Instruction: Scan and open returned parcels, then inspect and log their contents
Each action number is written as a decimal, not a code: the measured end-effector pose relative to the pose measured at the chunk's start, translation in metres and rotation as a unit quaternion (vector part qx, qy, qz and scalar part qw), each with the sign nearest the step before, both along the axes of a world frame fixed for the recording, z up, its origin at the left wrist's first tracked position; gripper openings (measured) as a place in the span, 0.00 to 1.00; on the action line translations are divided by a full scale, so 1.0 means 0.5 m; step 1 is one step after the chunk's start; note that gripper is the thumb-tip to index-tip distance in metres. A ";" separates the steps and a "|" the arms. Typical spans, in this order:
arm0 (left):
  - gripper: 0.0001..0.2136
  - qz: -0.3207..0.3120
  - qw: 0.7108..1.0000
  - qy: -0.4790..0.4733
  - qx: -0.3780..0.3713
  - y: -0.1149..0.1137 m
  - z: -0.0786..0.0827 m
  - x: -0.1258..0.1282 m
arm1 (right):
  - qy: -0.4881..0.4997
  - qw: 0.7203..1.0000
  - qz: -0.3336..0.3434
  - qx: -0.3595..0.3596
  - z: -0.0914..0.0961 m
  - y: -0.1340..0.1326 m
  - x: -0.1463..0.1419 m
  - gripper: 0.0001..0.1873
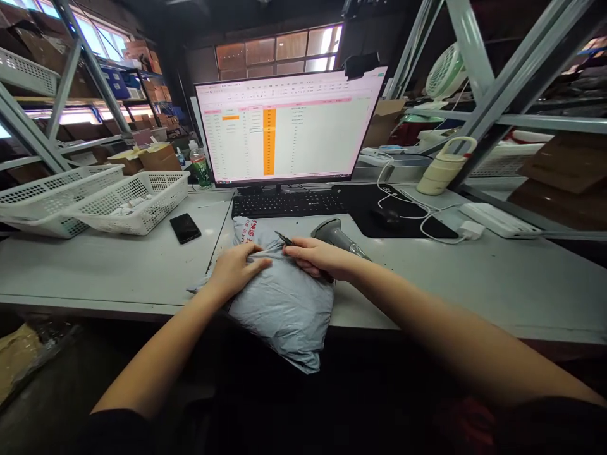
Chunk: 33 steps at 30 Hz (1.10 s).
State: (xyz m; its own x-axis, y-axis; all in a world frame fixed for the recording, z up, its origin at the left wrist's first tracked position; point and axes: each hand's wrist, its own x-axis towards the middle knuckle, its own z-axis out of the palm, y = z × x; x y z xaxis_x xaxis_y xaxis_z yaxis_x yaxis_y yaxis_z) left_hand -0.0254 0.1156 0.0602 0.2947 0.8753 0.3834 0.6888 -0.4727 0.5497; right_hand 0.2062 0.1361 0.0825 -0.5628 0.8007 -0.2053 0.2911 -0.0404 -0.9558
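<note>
A grey plastic mailer bag (pixel 284 303) lies on the desk's front edge, part of it hanging over. My left hand (pixel 234 268) pinches a fold of the bag near its top, fingers closed on the plastic. My right hand (pixel 315 257) is closed round a small dark blade or cutter (pixel 284 239), whose tip points left at the pinched fold. Red printing shows at the bag's far end.
A barcode scanner (pixel 336 235) lies just behind my right hand. Behind the bag stand a keyboard (pixel 289 204) and a monitor (pixel 284 126) showing a spreadsheet. A phone (pixel 184 227) and white baskets (pixel 135 202) are on the left, a mouse (pixel 386 217) and cables on the right.
</note>
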 end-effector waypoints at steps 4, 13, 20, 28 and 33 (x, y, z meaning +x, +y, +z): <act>0.07 -0.023 1.000 -0.020 0.003 0.002 0.000 -0.007 | -0.070 0.990 0.020 0.120 0.016 -0.006 0.013 0.17; 0.13 -0.011 0.992 -0.129 -0.009 0.016 0.006 0.010 | -0.440 0.588 0.033 0.678 0.101 -0.104 -0.004 0.15; 0.15 -0.015 0.994 -0.048 0.096 -0.016 0.010 0.021 | -0.468 0.546 0.045 0.693 0.093 -0.088 -0.010 0.14; 0.14 -0.003 0.989 -0.113 0.090 -0.041 0.028 -0.018 | -0.521 0.625 -0.127 0.567 0.100 -0.019 0.239 0.20; 0.15 -0.014 0.991 -0.113 0.067 -0.032 0.017 -0.012 | -0.511 0.740 -0.242 0.364 0.007 0.023 0.381 0.18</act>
State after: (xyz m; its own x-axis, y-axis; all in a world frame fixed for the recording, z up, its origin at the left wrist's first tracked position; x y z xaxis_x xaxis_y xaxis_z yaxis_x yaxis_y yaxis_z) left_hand -0.0314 0.0996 0.0689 0.2108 0.8048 0.5549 0.5412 -0.5688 0.6193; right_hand 0.3968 0.1478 0.0862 -0.0224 0.9653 0.2600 0.9970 0.0409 -0.0662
